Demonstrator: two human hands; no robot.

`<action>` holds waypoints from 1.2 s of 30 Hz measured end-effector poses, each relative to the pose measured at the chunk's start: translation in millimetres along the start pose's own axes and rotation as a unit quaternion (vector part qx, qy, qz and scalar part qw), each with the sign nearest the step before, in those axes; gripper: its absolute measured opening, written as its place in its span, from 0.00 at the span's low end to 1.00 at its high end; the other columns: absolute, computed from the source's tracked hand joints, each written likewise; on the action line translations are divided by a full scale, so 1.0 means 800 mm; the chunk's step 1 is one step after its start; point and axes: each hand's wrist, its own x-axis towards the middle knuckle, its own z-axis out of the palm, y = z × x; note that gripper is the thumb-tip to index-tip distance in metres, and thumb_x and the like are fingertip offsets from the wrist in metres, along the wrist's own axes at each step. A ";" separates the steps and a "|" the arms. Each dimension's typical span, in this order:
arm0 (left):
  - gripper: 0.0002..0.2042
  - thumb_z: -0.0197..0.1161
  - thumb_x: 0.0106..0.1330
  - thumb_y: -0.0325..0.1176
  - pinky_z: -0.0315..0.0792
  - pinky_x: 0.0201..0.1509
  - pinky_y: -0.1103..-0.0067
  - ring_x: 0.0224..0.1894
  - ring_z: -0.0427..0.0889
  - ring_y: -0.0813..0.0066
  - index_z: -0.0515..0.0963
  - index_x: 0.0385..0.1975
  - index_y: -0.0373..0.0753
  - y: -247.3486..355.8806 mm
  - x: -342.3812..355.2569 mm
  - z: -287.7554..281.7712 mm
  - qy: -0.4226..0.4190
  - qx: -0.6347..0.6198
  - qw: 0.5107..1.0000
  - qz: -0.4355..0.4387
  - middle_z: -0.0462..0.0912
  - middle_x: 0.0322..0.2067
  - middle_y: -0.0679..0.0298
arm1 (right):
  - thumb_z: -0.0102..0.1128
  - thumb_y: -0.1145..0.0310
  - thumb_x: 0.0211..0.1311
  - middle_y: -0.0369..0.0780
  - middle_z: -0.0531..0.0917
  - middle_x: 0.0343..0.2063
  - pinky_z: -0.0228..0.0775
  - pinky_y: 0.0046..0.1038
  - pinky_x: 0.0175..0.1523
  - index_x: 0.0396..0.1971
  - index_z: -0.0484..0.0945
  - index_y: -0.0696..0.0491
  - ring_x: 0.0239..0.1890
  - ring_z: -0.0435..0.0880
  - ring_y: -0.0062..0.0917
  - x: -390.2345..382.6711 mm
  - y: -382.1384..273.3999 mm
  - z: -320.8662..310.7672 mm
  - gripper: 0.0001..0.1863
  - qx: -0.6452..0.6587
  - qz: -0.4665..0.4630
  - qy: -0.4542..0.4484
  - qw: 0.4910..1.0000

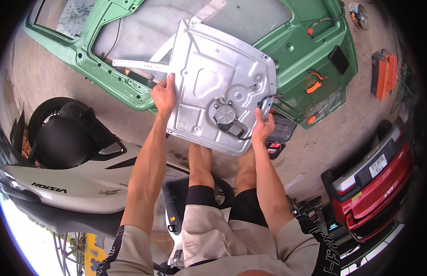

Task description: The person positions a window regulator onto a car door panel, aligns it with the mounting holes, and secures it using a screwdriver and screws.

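Note:
I hold a silver metal door panel over my bare legs, with my left hand closed on its left edge and my right hand closed on its lower right edge. A round motor with a black wire sits on its lower right part, beside my right thumb. A pale metal rail reaches out from behind its left side. Beyond it lies a large green vehicle door with a phone and orange-handled tools on it. A dark toolbox is partly hidden behind the panel.
A white scooter with a black seat stands at the left. A red car is at the lower right. Orange boxes and a can are on the concrete floor at the right.

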 end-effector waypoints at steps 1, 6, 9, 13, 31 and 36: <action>0.31 0.63 0.71 0.54 0.61 0.28 0.63 0.21 0.61 0.71 0.75 0.20 0.24 0.000 -0.005 0.002 -0.006 0.002 1.000 -0.010 0.65 0.12 0.55 | 0.78 0.52 0.58 0.33 0.78 0.19 0.65 0.31 0.34 0.20 0.76 0.58 0.25 0.70 0.20 0.005 -0.001 -0.003 0.26 0.001 0.000 0.001 1.000; 0.31 0.63 0.72 0.52 0.62 0.28 0.66 0.21 0.62 0.74 0.75 0.19 0.25 0.011 -0.042 0.022 -0.005 -0.038 0.998 -0.045 0.66 0.13 0.59 | 0.79 0.51 0.55 0.32 0.77 0.18 0.64 0.30 0.33 0.20 0.77 0.58 0.24 0.70 0.20 0.045 -0.016 -0.031 0.26 -0.061 -0.021 0.003 0.998; 0.32 0.62 0.73 0.52 0.61 0.28 0.65 0.20 0.60 0.73 0.72 0.15 0.28 0.013 -0.055 0.037 0.007 -0.049 0.997 -0.060 0.64 0.12 0.60 | 0.80 0.51 0.54 0.31 0.76 0.17 0.63 0.29 0.32 0.19 0.77 0.58 0.24 0.68 0.19 0.071 -0.016 -0.045 0.26 -0.072 -0.036 -0.012 0.997; 0.32 0.62 0.73 0.51 0.61 0.28 0.64 0.19 0.60 0.71 0.68 0.13 0.29 0.019 -0.072 0.054 0.030 -0.059 0.995 -0.079 0.63 0.12 0.60 | 0.80 0.51 0.54 0.30 0.73 0.17 0.61 0.28 0.32 0.18 0.76 0.58 0.23 0.67 0.19 0.100 -0.018 -0.058 0.26 -0.077 -0.056 -0.026 0.995; 0.30 0.57 0.76 0.52 0.59 0.27 0.73 0.23 0.60 0.81 0.70 0.17 0.32 0.024 -0.116 0.103 0.022 -0.139 0.973 -0.181 0.66 0.15 0.71 | 0.80 0.52 0.54 0.29 0.72 0.16 0.59 0.27 0.31 0.19 0.78 0.57 0.23 0.66 0.18 0.178 -0.035 -0.085 0.25 -0.120 -0.124 -0.045 0.984; 0.32 0.56 0.76 0.54 0.67 0.32 0.67 0.22 0.67 0.74 0.77 0.21 0.27 0.018 -0.125 0.113 0.040 -0.174 0.966 -0.188 0.71 0.14 0.60 | 0.80 0.52 0.54 0.30 0.74 0.17 0.61 0.27 0.31 0.19 0.79 0.57 0.23 0.67 0.18 0.185 -0.048 -0.082 0.24 -0.135 -0.121 -0.055 0.982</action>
